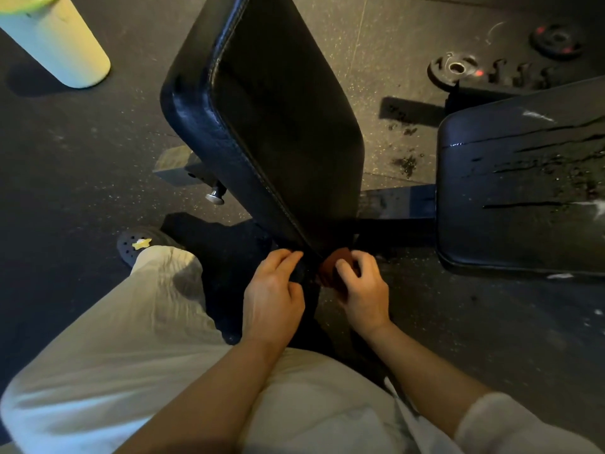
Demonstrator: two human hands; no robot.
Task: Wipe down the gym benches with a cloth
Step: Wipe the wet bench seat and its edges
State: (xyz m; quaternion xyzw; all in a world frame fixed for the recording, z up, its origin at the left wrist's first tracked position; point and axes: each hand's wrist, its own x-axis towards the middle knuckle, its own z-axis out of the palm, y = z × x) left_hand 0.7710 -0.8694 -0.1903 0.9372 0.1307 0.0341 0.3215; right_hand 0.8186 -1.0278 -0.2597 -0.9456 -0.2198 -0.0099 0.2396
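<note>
At the bottom of the frame, two bare forearms reach forward over pale trousers (137, 348). Just below centre, the right hand (361, 291) has its fingers curled round a bunched reddish-brown cloth (335, 262), holding it against the narrow near end of a black padded bench (278, 109). The left hand (273, 291) sits just beside it with fingers bent, their tips touching the bench's dark lower edge; whether it actually grips anything is hard to tell in the shadow. At the left of the frame, a dark perforated shoe (137, 245) stands on the speckled rubber floor (82, 142). The bench pad rises from centre toward the top of the frame. At right, a second bench pad (523, 191) shows cracked, worn upholstery. In the upper right, weight plates (455, 68) lie on the floor. A pale cylindrical post (55, 37) fills the upper left corner.
</note>
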